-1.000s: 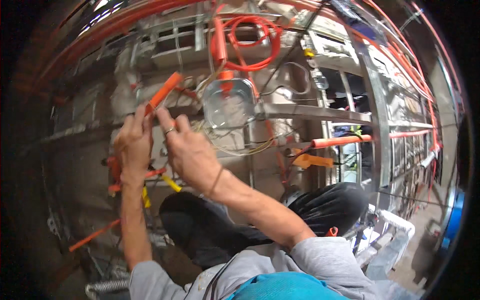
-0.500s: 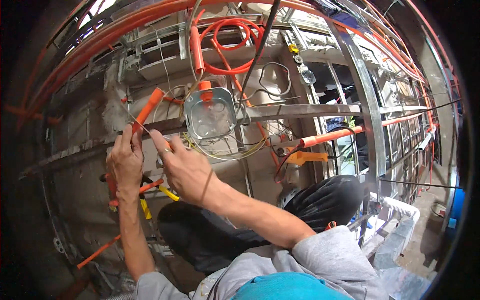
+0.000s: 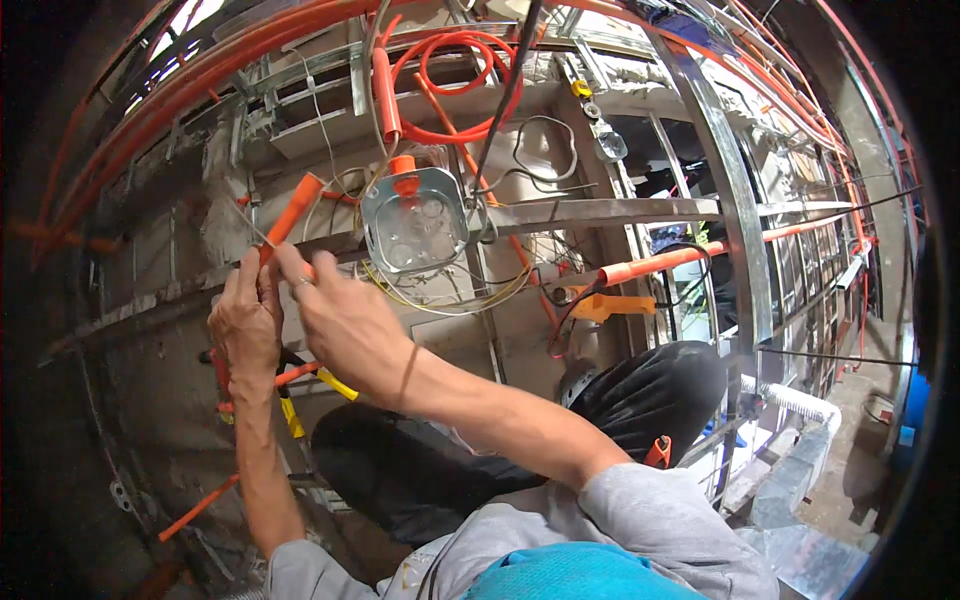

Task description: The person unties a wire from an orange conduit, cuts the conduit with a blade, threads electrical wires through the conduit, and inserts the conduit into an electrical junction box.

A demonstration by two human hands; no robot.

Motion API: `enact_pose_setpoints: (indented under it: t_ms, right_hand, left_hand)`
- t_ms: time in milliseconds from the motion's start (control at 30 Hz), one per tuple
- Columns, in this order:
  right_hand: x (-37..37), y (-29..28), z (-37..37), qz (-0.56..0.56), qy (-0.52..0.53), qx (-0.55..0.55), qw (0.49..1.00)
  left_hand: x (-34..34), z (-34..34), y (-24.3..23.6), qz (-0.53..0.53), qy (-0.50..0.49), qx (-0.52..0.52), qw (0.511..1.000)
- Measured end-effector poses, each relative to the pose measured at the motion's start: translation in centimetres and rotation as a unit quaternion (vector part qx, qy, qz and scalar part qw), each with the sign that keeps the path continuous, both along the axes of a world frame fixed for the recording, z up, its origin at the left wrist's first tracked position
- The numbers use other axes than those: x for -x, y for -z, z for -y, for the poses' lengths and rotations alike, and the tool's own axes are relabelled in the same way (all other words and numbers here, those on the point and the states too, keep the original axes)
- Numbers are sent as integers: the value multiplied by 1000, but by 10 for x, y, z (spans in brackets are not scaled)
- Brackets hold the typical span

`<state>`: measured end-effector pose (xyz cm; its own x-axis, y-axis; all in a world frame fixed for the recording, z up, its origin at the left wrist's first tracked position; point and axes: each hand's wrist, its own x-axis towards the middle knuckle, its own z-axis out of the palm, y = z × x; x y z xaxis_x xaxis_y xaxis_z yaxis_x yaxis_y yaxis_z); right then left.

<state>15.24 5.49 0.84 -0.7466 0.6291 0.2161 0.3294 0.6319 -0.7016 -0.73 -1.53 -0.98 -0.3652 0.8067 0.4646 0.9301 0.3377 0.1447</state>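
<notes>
My left hand (image 3: pixel 245 325) is closed round the lower end of a short orange tube (image 3: pixel 298 205), which slants up to the right. A thin pale wire crosses it. My right hand (image 3: pixel 335 310) is closed beside the left at the tube's lower end, with a small orange piece showing among its fingers; what it grips is mostly hidden. Just right of the tube, a square metal junction box (image 3: pixel 415 230) with an orange fitting (image 3: pixel 404 176) sits by a metal bar (image 3: pixel 600 212), with loose wires (image 3: pixel 470 300) around and below it.
Coiled orange conduit (image 3: pixel 450 85) hangs above. Metal studs (image 3: pixel 750 300) and more conduit (image 3: pixel 660 262) are on the right, with an orange-yellow tool (image 3: pixel 610 308) below. My bent legs (image 3: pixel 650 410) are beneath my arms. Silver ducting (image 3: pixel 780 490) and a blue drum (image 3: pixel 912 400) are at lower right.
Since one second ago the view has shifted, with the junction box now further left. My right hand has moved slightly up and left against my left hand. Both remain closed.
</notes>
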Motion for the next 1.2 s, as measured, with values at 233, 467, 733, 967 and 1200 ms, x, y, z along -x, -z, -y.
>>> enact_pose_setpoints:
  t_ms: [233, 467, 733, 967, 1200]
  right_hand:
    - [-41, -14, 14, 13, 3, -7, 1000]
    - [-17, 1, 5, 6, 8, 14, 1000]
    - [-1, 0, -12, 17, -22, -57, 998]
    - [-9, -7, 1, -9, 6, -46, 999]
    - [-45, -8, 12, 36, 7, -27, 999]
  left_hand:
    - [-6, 2, -4, -24, -12, 7, 1000]
    - [-4, 3, -3, 3, -1, -3, 1000]
    - [-3, -1, -1, -5, 2, 10, 1000]
    - [-1, 3, -3, -9, 1, -1, 1000]
    - [-4, 1, -3, 4, -2, 12, 1000]
